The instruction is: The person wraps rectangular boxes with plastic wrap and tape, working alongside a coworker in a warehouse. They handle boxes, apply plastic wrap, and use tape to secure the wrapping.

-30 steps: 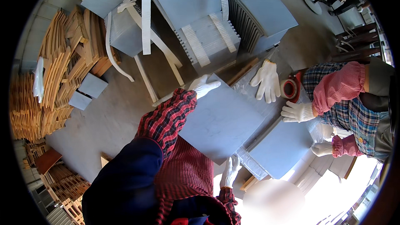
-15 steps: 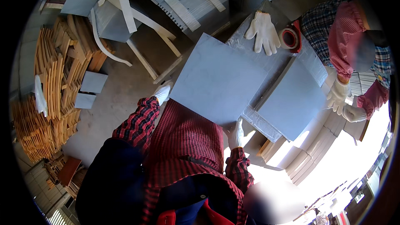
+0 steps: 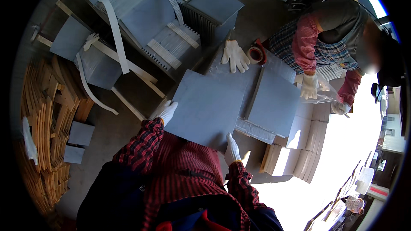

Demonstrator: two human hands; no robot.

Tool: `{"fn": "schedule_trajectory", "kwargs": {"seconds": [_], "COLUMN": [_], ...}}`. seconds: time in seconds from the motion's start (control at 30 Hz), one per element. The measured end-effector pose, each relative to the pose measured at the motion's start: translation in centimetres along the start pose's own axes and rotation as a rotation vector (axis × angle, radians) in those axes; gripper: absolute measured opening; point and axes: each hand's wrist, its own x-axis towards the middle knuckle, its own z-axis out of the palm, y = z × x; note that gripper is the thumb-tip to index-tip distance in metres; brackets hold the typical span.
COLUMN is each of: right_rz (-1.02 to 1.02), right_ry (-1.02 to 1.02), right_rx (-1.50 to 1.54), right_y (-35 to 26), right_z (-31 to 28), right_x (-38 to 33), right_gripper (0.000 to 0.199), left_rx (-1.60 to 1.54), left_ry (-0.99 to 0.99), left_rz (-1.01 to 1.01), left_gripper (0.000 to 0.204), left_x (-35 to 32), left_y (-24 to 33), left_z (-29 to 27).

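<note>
A large square grey slab, like a tile, lies level in front of my waist, held between my two hands. My left hand, in a white knit glove, closes on its left edge with the fingers toward the top face. On the near right corner, my right hand, also gloved, grips the edge; its fingers underneath are hidden. The slab's far right part overlaps a plastic-wrapped worktop. Beside it lies another grey slab, raised on a stack. A loose white glove and a red tape dispenser rest beyond.
At right a co-worker's gloved hand is near a clear plastic bag. Pale cartons stand below them. Wooden slats are piled at left. Stacked slabs with foam strips fill the far side.
My view has shifted, so the surroundings sit lower and farther left. My left hand now reaches further along the slab's left edge. The co-worker's hands have drawn apart, with clear plastic between them.
</note>
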Motion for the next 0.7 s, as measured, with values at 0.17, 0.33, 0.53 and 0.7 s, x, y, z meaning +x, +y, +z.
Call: {"fn": "schedule_trajectory", "kwargs": {"seconds": [0.17,0.33,0.53,0.7], "right_rz": [-0.375,-0.578,-0.796,-0.825], "right_ry": [0.120,0.126,0.343,0.331], "right_rx": [-0.280,-0.017,-0.180,-0.275], "right_y": [-0.1,-6.2,-14.7,-18.1], "right_z": [-0.1,0.5,2.6,0.9], "right_x": [-5.6,-10.2,-7.4,-4.3], "right_gripper": [0.067,0.053,0.051,0.058], "left_rx": [-0.064,-0.398,-0.654,-0.514], "left_ry": [-0.154,-0.258,-0.374,-0.276], "left_rz": [0.081,0.218,0.241,0.156], "left_gripper": [0.057,0.074,0.085,0.092], "left_x": [-0.9,-8.8,-11.0,-8.7], "left_y": [-2.5,7.7,14.3,17.0], "left_z": [-3.1,-4.9,-6.6,-5.9]}}
